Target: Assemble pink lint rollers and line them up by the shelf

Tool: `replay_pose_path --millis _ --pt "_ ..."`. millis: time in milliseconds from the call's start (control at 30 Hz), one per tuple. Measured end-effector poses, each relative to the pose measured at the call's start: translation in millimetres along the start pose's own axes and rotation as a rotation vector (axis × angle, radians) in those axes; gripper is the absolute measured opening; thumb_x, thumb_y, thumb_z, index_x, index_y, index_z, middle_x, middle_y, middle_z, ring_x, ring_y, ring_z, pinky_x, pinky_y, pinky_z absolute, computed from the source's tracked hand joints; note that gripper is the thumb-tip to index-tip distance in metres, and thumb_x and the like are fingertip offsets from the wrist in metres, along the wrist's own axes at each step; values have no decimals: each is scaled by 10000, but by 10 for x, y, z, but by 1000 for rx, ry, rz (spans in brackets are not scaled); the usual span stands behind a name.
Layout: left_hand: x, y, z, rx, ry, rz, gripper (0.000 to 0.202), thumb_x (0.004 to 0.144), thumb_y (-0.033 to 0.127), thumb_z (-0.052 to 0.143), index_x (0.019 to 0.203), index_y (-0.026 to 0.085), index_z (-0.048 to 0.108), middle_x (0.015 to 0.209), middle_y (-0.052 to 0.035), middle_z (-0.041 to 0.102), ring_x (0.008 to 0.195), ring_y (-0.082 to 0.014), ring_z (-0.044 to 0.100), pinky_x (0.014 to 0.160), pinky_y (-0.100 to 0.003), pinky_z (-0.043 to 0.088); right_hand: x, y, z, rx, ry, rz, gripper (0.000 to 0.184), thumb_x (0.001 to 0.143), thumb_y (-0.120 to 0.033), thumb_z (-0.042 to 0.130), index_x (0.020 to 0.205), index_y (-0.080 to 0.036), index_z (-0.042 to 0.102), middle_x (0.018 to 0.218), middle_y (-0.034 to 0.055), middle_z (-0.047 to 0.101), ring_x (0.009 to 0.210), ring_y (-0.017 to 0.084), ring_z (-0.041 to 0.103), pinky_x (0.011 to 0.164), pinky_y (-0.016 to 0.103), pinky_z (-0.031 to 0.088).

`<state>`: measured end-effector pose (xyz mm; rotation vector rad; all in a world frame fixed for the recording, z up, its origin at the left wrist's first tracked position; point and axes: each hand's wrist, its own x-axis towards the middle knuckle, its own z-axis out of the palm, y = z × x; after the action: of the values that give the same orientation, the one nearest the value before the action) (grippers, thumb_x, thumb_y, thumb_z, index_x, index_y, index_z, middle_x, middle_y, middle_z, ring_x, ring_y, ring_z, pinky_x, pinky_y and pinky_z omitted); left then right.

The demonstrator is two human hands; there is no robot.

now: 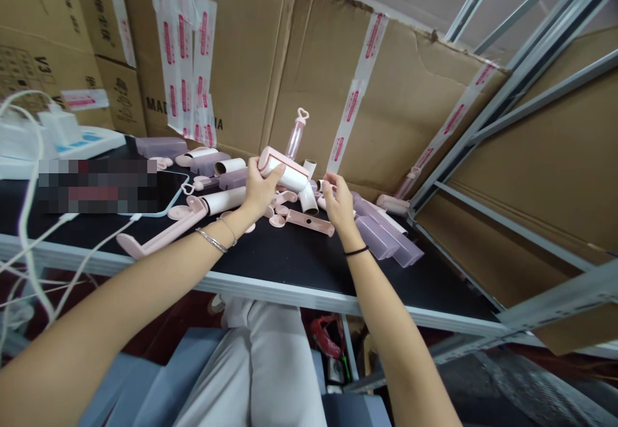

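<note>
My left hand [262,185] is closed around one end of a lint roller with a pink head and white roll [284,170]. Its see-through pink handle [295,138] points up and ends in a heart-shaped loop. To its right, my right hand [339,201] hovers over the loose parts, its fingers loosely curled and apart, with nothing visible in them. Between the hands lie a white tube [308,199], a flat pink bracket [309,219] and a round pink cap [277,221]. Lilac plastic covers [379,237] lie beside my right wrist.
A long pink roller frame [167,228] lies left, near the black table's metal edge [290,290]. Behind it are a phone [167,195] with cables and a white power strip [91,140]. Cardboard [318,73] walls the back; another lint roller [393,204] rests at right by the metal rack [521,201].
</note>
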<state>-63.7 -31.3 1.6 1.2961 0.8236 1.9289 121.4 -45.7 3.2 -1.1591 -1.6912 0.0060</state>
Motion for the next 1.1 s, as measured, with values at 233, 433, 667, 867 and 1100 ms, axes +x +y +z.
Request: replay_pose_path --millis 233,433,667,867,1100 --pt "-238 200 6 441 -471 355 431 679 346 642 1055 185 506 975 -27 575 930 -188 547 867 -317 437 -56 -185 130 696 21 234 465 767 -548 511 1061 -190 477 966 75 665 912 182 619 833 339 467" --pt "-239 239 37 479 -528 494 358 736 434 597 973 167 562 1008 -85 529 970 -218 513 784 -321 470 -66 -315 -19 514 172 184 329 808 -512 470 879 -192 470 781 25 642 765 151 604 768 301 462" --pt "-247 252 26 609 -860 364 189 689 310 620 833 198 570 770 -12 599 695 -146 577 648 -266 493 -90 -329 -205 -198 182 130 377 867 -539 351 941 -194 481 839 77 622 839 223 587 799 342 423" --pt "-263 245 59 639 -618 230 242 602 219 627 819 203 519 688 12 616 621 -162 595 620 -291 480 -107 -394 -134 -306 302 -30 557 833 -577 397 1217 -174 411 1190 165 498 1155 297 444 983 482 310" --pt "-147 187 48 510 -378 57 352 613 286 624 928 189 499 754 -4 620 676 -188 609 645 -310 480 -107 -294 246 673 17 389 563 761 -593 493 1139 -182 417 1091 124 561 953 211 586 786 364 505"
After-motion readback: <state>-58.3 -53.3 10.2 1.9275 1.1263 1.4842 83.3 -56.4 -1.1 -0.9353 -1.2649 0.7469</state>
